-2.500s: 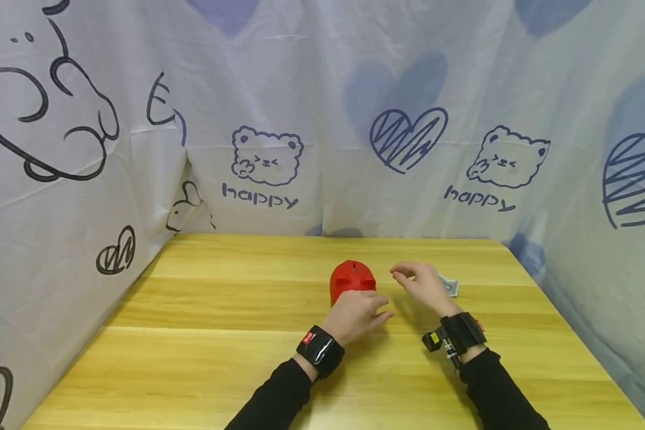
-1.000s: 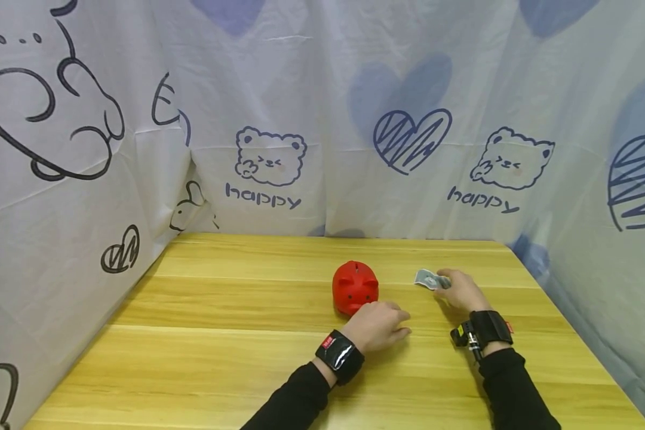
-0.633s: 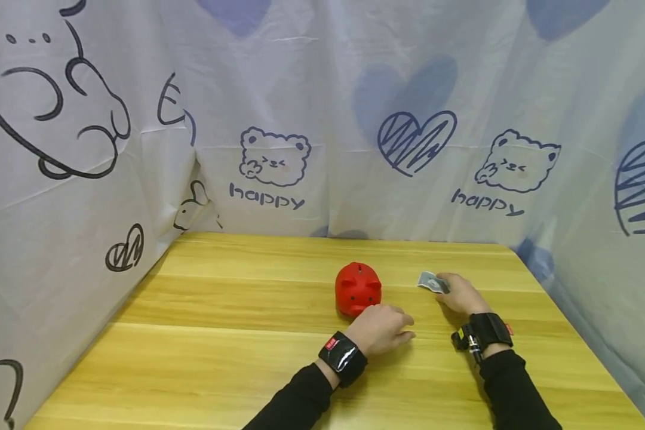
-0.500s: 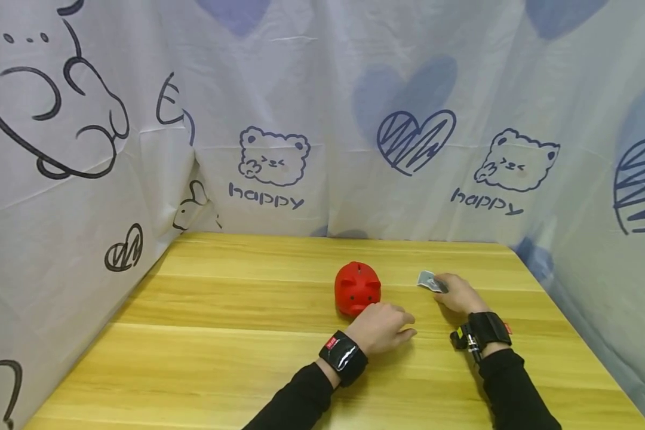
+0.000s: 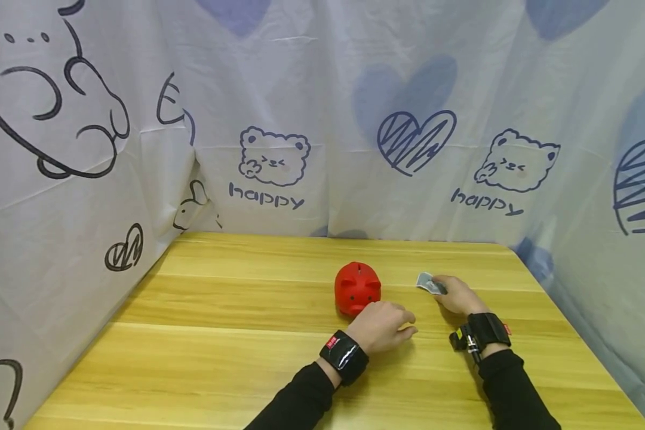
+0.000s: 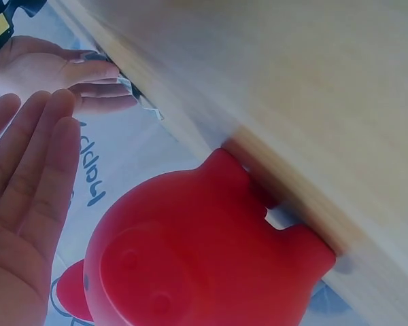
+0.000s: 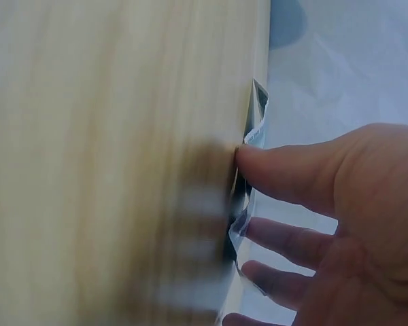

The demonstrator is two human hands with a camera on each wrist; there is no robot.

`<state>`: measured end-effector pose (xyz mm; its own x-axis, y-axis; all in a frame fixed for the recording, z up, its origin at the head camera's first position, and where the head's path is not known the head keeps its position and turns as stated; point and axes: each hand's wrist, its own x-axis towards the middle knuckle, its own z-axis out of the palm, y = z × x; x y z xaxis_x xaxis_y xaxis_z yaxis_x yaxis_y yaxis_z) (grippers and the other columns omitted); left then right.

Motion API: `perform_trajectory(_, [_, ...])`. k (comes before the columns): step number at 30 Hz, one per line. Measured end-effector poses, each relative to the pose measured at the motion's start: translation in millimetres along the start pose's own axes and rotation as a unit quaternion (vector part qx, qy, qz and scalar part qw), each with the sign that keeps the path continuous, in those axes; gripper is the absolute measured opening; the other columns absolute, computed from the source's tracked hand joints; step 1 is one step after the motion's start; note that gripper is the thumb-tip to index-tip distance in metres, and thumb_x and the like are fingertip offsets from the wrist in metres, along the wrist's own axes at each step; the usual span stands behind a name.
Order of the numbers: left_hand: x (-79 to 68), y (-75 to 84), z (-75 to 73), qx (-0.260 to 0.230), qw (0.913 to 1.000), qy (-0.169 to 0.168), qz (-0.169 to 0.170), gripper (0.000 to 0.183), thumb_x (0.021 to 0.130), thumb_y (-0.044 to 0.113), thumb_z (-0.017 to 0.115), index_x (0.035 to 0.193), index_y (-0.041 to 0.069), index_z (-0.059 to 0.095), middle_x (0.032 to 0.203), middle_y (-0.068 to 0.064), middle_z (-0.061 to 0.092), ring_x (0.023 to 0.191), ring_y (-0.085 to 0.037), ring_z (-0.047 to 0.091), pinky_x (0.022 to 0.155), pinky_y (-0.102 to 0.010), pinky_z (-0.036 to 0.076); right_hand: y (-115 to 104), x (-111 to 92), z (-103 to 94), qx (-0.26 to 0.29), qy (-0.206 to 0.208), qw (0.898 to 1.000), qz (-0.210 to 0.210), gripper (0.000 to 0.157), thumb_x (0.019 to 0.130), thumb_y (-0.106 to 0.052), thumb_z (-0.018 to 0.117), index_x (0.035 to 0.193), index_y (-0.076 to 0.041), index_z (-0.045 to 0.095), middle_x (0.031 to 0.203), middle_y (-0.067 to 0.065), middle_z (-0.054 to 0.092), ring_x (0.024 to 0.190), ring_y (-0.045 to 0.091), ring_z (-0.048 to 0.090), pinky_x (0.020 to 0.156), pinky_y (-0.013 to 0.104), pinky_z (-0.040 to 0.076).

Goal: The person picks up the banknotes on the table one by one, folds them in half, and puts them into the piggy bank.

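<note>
A red piggy bank (image 5: 357, 289), with a slot on top, stands on the wooden table. In front of its snout hovers my left hand (image 5: 380, 327), whose nearly straight fingers (image 6: 37, 176) hold nothing in the left wrist view. To the right, my right hand (image 5: 457, 295) is at a small, creased grey-green banknote (image 5: 430, 283) at table level. Seen from the right wrist, the thumb (image 7: 285, 173) and fingertips pinch the crumpled note (image 7: 257, 125) against the tabletop. Part of the note is hidden under the hand.
The yellow wooden table (image 5: 220, 358) carries the piggy bank and the note. A pale printed curtain (image 5: 344, 197) closes off the back and both sides. Black straps with small cameras sit on both wrists.
The right hand has gone from beside the piggy bank to the banknote and pinches it. The left hand has shifted slightly right, uncovering the piggy bank's face. Over the last half second little moves.
</note>
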<state>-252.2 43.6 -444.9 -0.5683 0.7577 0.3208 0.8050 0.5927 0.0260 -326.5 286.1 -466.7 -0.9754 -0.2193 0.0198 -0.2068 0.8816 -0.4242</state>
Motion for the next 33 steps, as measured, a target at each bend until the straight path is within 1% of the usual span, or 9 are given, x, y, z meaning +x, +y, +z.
perform_trajectory(6, [0.9,0.3,2.6,-0.006,1.0,-0.006,0.0,0.019,0.095,0.035,0.065,0.104,0.023,0.075,0.088,0.013,0.07,0.075,0.001,0.06,0.065,-0.013,0.046,0,-1,0.5,0.001,0.006,1.0,0.009,0.044,0.091,-0.003,0.063,0.133,0.009,0.053,0.13,0.033,0.055,0.119,0.048,0.053,0.095,0.059,0.044])
perform_trajectory(12, [1.4,1.5,2.0,-0.004,0.9999,-0.006,-0.011,0.022,0.095,0.036,0.064,0.108,0.023,0.075,0.09,0.013,0.07,0.076,0.0,0.061,0.066,-0.013,0.047,0,-2,-1.0,0.015,0.013,1.0,0.01,0.043,0.093,-0.008,0.064,0.132,0.007,0.055,0.13,0.032,0.056,0.119,0.048,0.053,0.094,0.059,0.045])
perform_trajectory(16, [1.6,2.2,0.9,-0.001,0.9998,0.008,-0.018,0.023,0.095,0.037,0.063,0.109,0.022,0.075,0.091,0.012,0.071,0.077,-0.001,0.063,0.066,-0.014,0.049,-3,0,-2.7,0.033,0.023,0.999,0.005,0.043,0.093,-0.013,0.065,0.131,0.005,0.056,0.13,0.03,0.057,0.119,0.046,0.054,0.095,0.058,0.045])
perform_trajectory(21, [1.9,2.7,1.8,0.008,0.9992,0.027,-0.027,0.024,0.095,0.036,0.063,0.109,0.021,0.074,0.096,0.011,0.072,0.083,-0.003,0.067,0.071,-0.015,0.052,-9,2,-6.8,0.048,0.044,0.998,-0.012,0.046,0.092,-0.021,0.067,0.13,0.003,0.058,0.13,0.028,0.058,0.119,0.046,0.055,0.095,0.059,0.045])
perform_trajectory(24, [2.0,2.9,3.2,0.007,0.9983,0.043,-0.039,0.02,0.095,0.035,0.063,0.105,0.02,0.074,0.089,0.011,0.071,0.078,-0.004,0.065,0.066,-0.015,0.05,-14,1,-9.8,0.057,0.052,0.997,-0.021,0.047,0.092,-0.024,0.068,0.13,0.002,0.059,0.131,0.028,0.058,0.117,0.046,0.056,0.092,0.056,0.048])
perform_trajectory(26, [1.8,3.2,3.6,0.006,0.997,0.057,-0.052,0.021,0.095,0.034,0.064,0.105,0.019,0.074,0.088,0.01,0.071,0.077,-0.005,0.065,0.065,-0.016,0.05,-18,0,-12.2,0.059,0.055,0.996,-0.029,0.047,0.092,-0.024,0.069,0.13,0.002,0.059,0.13,0.028,0.058,0.115,0.046,0.057,0.089,0.054,0.05])
perform_trajectory(29, [1.6,3.9,3.6,0.0,0.9944,0.075,-0.075,0.023,0.094,0.033,0.065,0.109,0.017,0.074,0.095,0.007,0.073,0.083,-0.007,0.067,0.069,-0.018,0.053,-24,-1,-15.8,0.059,0.06,0.996,-0.044,0.046,0.09,-0.024,0.071,0.128,0.001,0.061,0.128,0.027,0.059,0.111,0.044,0.059,0.086,0.052,0.052])
perform_trajectory(31, [1.8,4.2,3.3,-0.005,0.9929,0.081,-0.087,0.026,0.094,0.032,0.066,0.113,0.016,0.073,0.104,0.005,0.073,0.089,-0.009,0.069,0.075,-0.02,0.055,-28,-3,-18.4,0.055,0.06,0.995,-0.061,0.046,0.089,-0.023,0.072,0.128,0.0,0.062,0.127,0.027,0.059,0.111,0.044,0.059,0.086,0.052,0.052])
perform_trajectory(33, [2.0,4.2,3.0,-0.01,0.9918,0.084,-0.095,0.027,0.094,0.032,0.066,0.114,0.015,0.071,0.107,0.004,0.073,0.09,-0.01,0.068,0.077,-0.021,0.056,-32,-4,-20.8,0.056,0.058,0.994,-0.078,0.046,0.089,-0.022,0.073,0.128,-0.001,0.062,0.127,0.025,0.06,0.111,0.043,0.059,0.088,0.054,0.051])
